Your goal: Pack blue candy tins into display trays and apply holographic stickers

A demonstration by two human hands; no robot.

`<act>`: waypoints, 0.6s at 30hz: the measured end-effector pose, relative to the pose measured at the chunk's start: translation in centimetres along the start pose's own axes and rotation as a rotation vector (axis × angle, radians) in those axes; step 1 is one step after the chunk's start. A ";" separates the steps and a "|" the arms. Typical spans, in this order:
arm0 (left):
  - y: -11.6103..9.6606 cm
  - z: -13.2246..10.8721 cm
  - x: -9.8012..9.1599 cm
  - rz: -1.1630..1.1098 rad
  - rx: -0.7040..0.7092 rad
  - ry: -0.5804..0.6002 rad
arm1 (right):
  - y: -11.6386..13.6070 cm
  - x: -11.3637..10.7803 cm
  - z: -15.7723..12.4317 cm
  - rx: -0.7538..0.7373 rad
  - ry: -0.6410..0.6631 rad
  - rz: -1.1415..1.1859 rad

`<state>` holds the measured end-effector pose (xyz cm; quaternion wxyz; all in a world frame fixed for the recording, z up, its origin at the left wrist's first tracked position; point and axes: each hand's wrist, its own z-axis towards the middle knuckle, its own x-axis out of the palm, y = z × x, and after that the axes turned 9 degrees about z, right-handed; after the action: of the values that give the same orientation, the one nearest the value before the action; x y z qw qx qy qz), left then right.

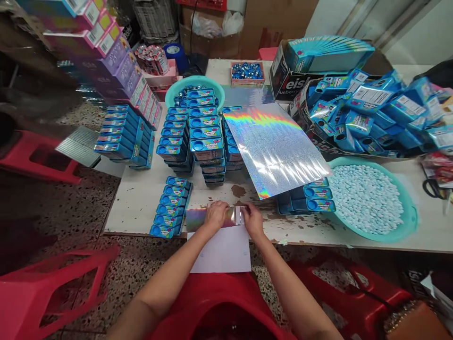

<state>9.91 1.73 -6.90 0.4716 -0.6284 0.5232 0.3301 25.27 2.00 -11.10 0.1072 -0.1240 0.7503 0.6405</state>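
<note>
My left hand [215, 215] and my right hand [253, 219] rest at the table's near edge, both pressed down on a shiny holographic strip [198, 218] that lies across the top of a white sheet [222, 250]. Fingers of both hands are curled onto the strip, close together around a small silvery piece [238, 215] between them. A row of small blue boxes [170, 207] lies just left of my left hand. A large holographic sheet [276, 146] leans over more blue boxes [311, 198] right of my right hand.
Stacks of blue boxes [198, 130] fill the table's middle. A teal basin of white candies [368, 198] sits at right, another teal basin [194, 87] at the back. A heap of blue cartons [368, 113] lies far right. Red stools [46, 288] stand on the floor.
</note>
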 end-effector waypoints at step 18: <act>1.4 2.9 -0.1 -0.097 0.094 0.125 | -0.9 1.0 -2.0 -0.524 0.079 -0.636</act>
<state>8.77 4.52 -8.10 0.4825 -0.6495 0.5355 0.2421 24.66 -0.20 -11.96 0.2357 -0.3974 0.4895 0.7396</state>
